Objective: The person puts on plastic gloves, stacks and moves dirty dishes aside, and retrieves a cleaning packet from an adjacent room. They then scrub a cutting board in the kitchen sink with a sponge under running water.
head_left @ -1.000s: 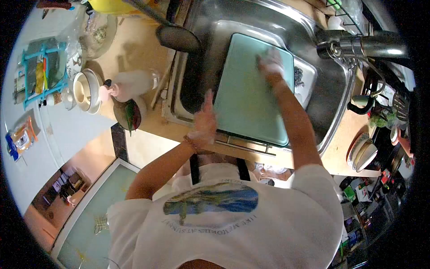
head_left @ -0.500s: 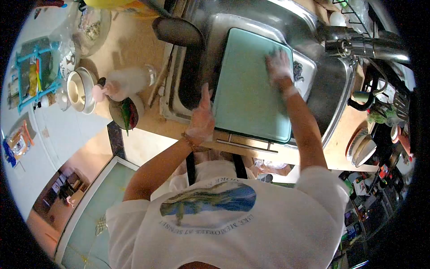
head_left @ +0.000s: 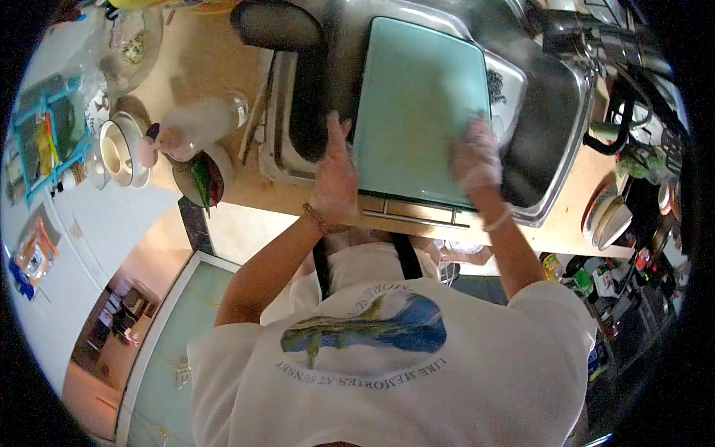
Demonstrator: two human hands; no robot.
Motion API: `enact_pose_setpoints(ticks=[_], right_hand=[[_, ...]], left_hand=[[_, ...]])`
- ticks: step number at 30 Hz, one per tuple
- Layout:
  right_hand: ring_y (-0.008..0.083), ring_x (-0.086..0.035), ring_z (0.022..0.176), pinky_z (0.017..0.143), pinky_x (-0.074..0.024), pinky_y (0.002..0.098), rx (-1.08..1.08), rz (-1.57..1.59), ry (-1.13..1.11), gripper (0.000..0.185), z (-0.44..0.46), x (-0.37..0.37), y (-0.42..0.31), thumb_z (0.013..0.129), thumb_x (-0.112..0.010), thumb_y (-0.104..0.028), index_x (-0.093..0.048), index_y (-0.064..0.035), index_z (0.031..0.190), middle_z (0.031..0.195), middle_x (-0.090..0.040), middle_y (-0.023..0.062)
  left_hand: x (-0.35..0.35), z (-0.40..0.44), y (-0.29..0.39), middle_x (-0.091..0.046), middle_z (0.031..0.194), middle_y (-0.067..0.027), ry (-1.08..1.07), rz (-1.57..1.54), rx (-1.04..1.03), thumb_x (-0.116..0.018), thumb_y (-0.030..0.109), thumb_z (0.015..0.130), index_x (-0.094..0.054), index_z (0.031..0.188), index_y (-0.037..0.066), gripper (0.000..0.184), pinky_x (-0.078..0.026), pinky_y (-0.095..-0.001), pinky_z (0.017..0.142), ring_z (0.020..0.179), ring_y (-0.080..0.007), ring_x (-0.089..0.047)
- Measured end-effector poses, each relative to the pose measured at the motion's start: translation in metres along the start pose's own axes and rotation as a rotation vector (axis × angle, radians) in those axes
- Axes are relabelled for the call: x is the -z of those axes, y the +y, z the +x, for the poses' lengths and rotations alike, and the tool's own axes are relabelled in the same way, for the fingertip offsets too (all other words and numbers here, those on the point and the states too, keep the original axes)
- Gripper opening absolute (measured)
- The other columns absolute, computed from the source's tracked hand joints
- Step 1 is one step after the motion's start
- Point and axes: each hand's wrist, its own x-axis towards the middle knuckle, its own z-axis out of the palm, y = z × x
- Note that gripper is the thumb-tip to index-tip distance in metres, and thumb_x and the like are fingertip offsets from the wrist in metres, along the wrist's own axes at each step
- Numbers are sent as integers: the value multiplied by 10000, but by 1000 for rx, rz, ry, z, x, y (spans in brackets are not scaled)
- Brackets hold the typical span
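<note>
A pale green rectangular board (head_left: 417, 97) with a dark rim lies over the sink, its near edge close to the counter front. Along its left edge is my left hand (head_left: 337, 175), in a clear glove, with fingers stretched forward; I cannot tell how firmly it touches the rim. My right hand (head_left: 479, 156), also gloved and somewhat blurred, lies on the board's right side near the edge, its fingers extended and the thumb apart.
The steel sink (head_left: 547, 149) surrounds the board, and a faucet (head_left: 588, 45) stands at the right. To the left are a pump bottle (head_left: 197, 123), a bowl (head_left: 119, 153) and a dish with chilies (head_left: 201, 179). A dark pan (head_left: 275, 26) sits at the sink's far left.
My right hand has slid from the board's upper right toward me, to its right edge. My left hand stays by the left edge. The view has shifted slightly.
</note>
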Motion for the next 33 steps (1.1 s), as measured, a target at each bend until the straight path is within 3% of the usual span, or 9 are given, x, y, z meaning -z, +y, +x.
enact_pose_setpoints(ticks=[2,6,13,19,22,26,29,31,33], right_hand=[[277,-220,1296,1078,-160,348,13,576,384,458,-9,-6,-61,909,-340,-197,-267,-28,1329,1378,-265,181],[249,-241,1287,1077,-161,359,364,61,125,466,-14,-16,-68,907,-353,-229,-287,-30,1323,1384,-275,129],[289,-249,1274,1085,-128,370,-126,177,57,534,-27,-36,-9,927,-274,-313,-177,0,1348,1378,-262,172],[297,-365,1200,1016,-261,384,403,314,275,427,71,-10,-136,847,-441,-256,-461,-25,1207,1271,-418,177],[303,-444,1108,929,-346,390,344,159,-170,392,147,-9,-33,831,-485,-287,-536,-20,1114,1207,-470,182],[284,-300,1254,1048,-218,386,-171,144,323,483,88,-86,11,885,-405,-293,-392,29,1245,1312,-354,218],[284,-274,1272,1056,-206,394,241,239,-125,473,8,13,-67,880,-389,-252,-365,16,1270,1365,-286,200],[300,-288,1263,1055,-202,421,330,592,-5,436,18,20,-109,862,-399,-220,-432,21,1224,1359,-303,193],[307,-300,1253,1054,-206,404,528,262,-79,431,99,1,-99,858,-407,-216,-438,12,1222,1355,-310,193]], left_hand=[[4,6,6,-426,1270,-199,-55,-8,116,-416,53,870,-111,1379,72,593,-404,-358,911,1114,-302,-479],[8,6,-8,-482,1228,-168,-25,-220,152,-401,48,904,-215,1362,110,497,-434,-324,852,1036,-242,-534],[0,6,-19,-500,1217,-111,29,-631,192,-378,187,938,-283,1337,89,422,-370,-326,941,1089,-208,-480],[2,7,-21,-443,1252,-148,97,-977,354,-383,178,941,-288,1331,48,422,-335,-333,968,1122,-205,-444],[-2,10,-22,-403,1283,-163,120,-1020,290,-378,191,942,-268,1338,40,437,-327,-351,980,1155,-230,-420],[-4,8,-26,-386,1293,-168,109,-959,275,-367,187,945,-267,1336,39,430,-324,-364,987,1168,-238,-408],[-7,9,-23,-391,1289,-165,98,-899,271,-355,218,949,-287,1325,32,426,-328,-364,986,1168,-240,-412],[-7,5,-21,-399,1284,-165,94,-782,244,-348,249,950,-300,1318,28,432,-333,-361,983,1163,-242,-418],[-7,10,-19,-411,1276,-169,112,-693,242,-341,278,950,-313,1311,24,443,-341,-357,976,1156,-244,-426]])
